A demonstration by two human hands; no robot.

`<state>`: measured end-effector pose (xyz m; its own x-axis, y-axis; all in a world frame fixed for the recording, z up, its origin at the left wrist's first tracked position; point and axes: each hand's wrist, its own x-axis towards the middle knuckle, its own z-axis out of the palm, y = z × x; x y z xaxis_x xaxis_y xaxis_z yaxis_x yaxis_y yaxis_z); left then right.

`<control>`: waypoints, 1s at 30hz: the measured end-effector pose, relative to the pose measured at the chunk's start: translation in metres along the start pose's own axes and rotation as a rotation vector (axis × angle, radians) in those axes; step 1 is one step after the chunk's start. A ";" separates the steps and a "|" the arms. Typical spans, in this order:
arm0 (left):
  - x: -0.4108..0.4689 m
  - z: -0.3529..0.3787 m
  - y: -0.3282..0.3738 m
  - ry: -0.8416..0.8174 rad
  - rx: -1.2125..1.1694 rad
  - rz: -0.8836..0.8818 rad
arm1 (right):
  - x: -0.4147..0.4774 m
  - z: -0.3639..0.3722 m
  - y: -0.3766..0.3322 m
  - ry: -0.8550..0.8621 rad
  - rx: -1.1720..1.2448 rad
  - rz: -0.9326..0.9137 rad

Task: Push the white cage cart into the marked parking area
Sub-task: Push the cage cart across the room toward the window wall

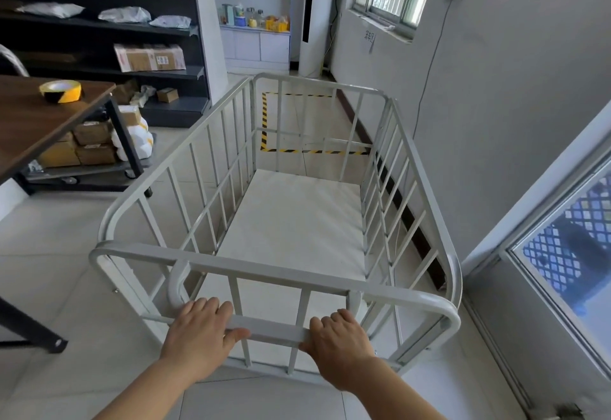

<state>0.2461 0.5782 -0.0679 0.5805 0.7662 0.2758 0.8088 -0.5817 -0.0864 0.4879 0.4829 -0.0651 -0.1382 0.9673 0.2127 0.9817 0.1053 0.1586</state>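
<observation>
At the white metal cage cart (pixel 291 221) handle, left hand (pixel 198 337) and right hand (pixel 340 343) fingers wrap the bar; yellow-black taped floor rectangle (pixel 264 122) lies ahead.

You see the cage cart (pixel 294 227) all white, bars and floor panel alike. At upper centre of the frame, the parking area's tape outline (pixel 264 122) is striped yellow and black, matching the tape roll (pixel 61 91) on the dark brown table (pixel 29 122) at left.

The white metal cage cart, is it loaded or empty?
Empty. Through the bars of the white metal cage cart, its pale floor panel lies bare, with nothing resting on it.
</observation>
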 end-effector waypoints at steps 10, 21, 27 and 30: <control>0.057 0.016 0.014 -0.010 0.044 0.003 | 0.036 0.017 0.052 -0.032 0.011 -0.031; 0.126 0.031 0.067 -0.045 0.033 -0.059 | 0.060 0.035 0.141 -0.050 0.037 -0.067; 0.157 0.037 0.084 -0.075 0.045 -0.072 | 0.075 0.040 0.175 -0.104 0.026 -0.059; 0.171 0.040 0.089 -0.074 0.042 -0.082 | 0.083 0.046 0.189 -0.100 0.024 -0.087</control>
<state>0.4218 0.6685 -0.0669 0.5160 0.8299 0.2120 0.8564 -0.5052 -0.1065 0.6680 0.5936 -0.0614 -0.2108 0.9722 0.1018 0.9695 0.1946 0.1490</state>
